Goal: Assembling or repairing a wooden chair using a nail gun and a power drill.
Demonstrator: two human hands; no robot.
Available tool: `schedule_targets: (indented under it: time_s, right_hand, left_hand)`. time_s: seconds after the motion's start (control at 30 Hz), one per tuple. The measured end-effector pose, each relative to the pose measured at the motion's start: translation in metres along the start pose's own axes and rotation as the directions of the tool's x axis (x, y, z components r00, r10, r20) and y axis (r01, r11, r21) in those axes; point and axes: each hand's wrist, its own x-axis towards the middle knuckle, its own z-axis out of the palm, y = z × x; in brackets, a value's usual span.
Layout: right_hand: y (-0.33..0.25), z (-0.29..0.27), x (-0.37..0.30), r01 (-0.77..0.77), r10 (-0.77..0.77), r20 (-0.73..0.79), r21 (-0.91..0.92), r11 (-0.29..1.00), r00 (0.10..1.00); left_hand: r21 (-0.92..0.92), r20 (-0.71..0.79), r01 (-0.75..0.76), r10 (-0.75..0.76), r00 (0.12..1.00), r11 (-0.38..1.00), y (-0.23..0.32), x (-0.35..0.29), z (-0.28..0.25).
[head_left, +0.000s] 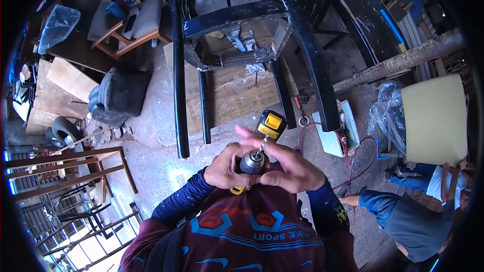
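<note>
Close to my chest I hold a yellow and black cordless drill [251,165], its chuck and twist bit [263,142] pointing up and away from me. My left hand [224,166] is closed round the drill's body from the left. From the right, my right hand [295,168] curves about the chuck, thumb against its near side and fingers stretched behind the bit. The drill's battery end [271,123] shows beyond those fingers; the handle is mostly hidden. Past my hands, a black wooden chair frame [237,17] without a seat panel stands over a plywood sheet [227,98].
A white open case [330,138] with a red hose lies right of the chair. Two other people [413,221] are at the lower right beside a beige padded panel [436,121]. At left are a black plastic-looking bulky item [121,93], a wooden frame [65,171] and a grey-cushioned chair [143,20].
</note>
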Motion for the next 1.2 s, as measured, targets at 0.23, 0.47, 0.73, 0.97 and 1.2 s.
schedule_targets:
  time_s: [0.23,0.47,0.73,0.97,1.2]
  right_hand:
    - [0.006,0.004,-0.001,-0.015,0.016,-0.009,0.061,0.998,1.000]
    - [0.004,0.001,-0.001,-0.005,0.006,0.002,-0.268,0.963,1.000]
    - [0.012,0.012,0.001,0.155,-0.154,0.012,-0.089,0.984,0.988]
    - [0.027,-0.015,0.025,0.231,-0.216,0.131,-0.114,0.966,0.968]
    - [0.032,-0.020,0.011,0.201,-0.217,0.001,-0.390,0.899,0.976]
  left_hand:
    - [0.168,0.115,-0.034,0.015,0.993,0.985,0.007,0.004,-0.005]
    - [0.135,0.079,-0.096,0.086,0.993,0.986,0.001,0.003,-0.008]
    - [0.222,0.011,-0.042,0.041,0.999,0.974,-0.001,0.006,0.002]
    - [0.061,0.161,0.060,-0.070,0.985,0.996,-0.001,0.022,-0.010]
    - [0.094,0.161,0.071,-0.085,0.983,0.993,-0.011,0.022,-0.011]
